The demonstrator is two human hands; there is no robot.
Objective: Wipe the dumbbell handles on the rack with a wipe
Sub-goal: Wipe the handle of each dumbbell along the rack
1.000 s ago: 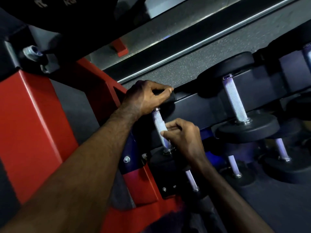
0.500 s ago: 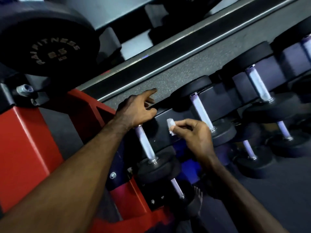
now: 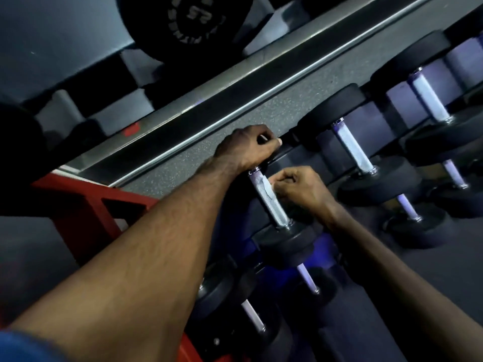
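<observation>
1. The wipe is a small, pale scrap, thin and limp. It will bunch or tear if you drag it hard over rough metal, so keep it folded under your fingertips and let your fingers do the pressing.
2. Your right hand has its fingers curled and pinches the wipe against the upper half of the handle, on its right side.
3. That handle is a bright metal bar with a fine cross-hatched grip. It is stiff and grippy, likely to snag the wipe rather than let it slide.
4. The dumbbell lies at the left end of the rack's top row, tilted, with its near black head low and its far head up under your left hand.
5. Your left hand grips that far head, fingers curled over its top edge. I judge this steadies it; the dumbbell is heavy and should not shift under wiping.
6. Take the wipe around the bar, not just along one side, and run it from collar to collar.
7. The next dumbbell handle sits just to the right on the same row, and another handle lies further right, both bare.
</observation>
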